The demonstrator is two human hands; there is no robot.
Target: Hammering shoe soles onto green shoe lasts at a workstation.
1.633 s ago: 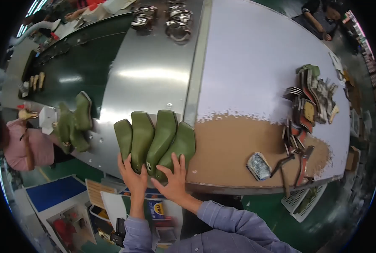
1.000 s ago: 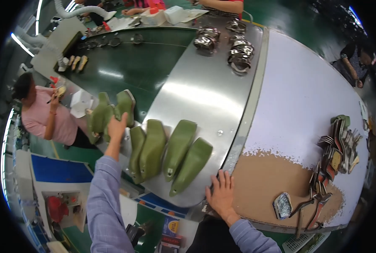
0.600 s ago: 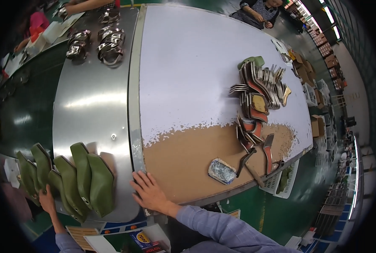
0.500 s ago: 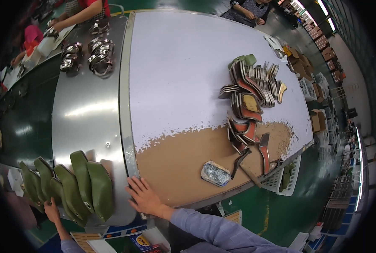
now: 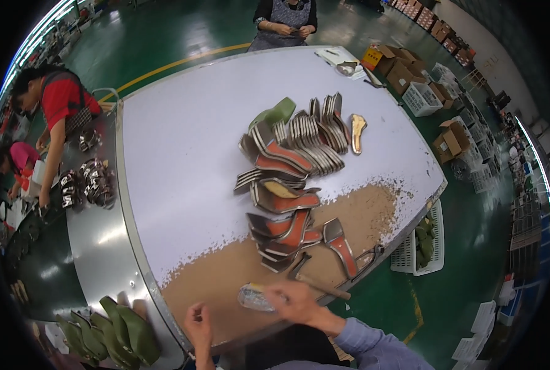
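My left hand (image 5: pixel 199 324) is over the near edge of the worktable, its fingers curled in. Whatever they hold, if anything, is hidden. Smeared by motion, my right hand (image 5: pixel 294 304) reaches over the brown part of the tabletop beside a clear-wrapped packet (image 5: pixel 254 298); its grip is unclear. Just beyond lies a hammer (image 5: pixel 323 287) with a wooden handle. Heeled shoe soles (image 5: pixel 293 231), orange with dark heels, are piled in the middle, and a single sole (image 5: pixel 339 246) lies to their right. Green shoe lasts (image 5: pixel 117 333) stand in a cluster at the lower left.
Many more soles are stacked (image 5: pixel 312 142) farther back, next to a green last (image 5: pixel 276 114). Metallic straps (image 5: pixel 96 184) sit on the steel bench (image 5: pixel 102 246) at left. A white basket (image 5: pixel 404 256) of green lasts stands at right. Co-workers are at left and far side.
My view has swung left and up. My left hand has left the green lasts for the worktable's near edge. My right hand has gone from the table's left corner to beside the packet.
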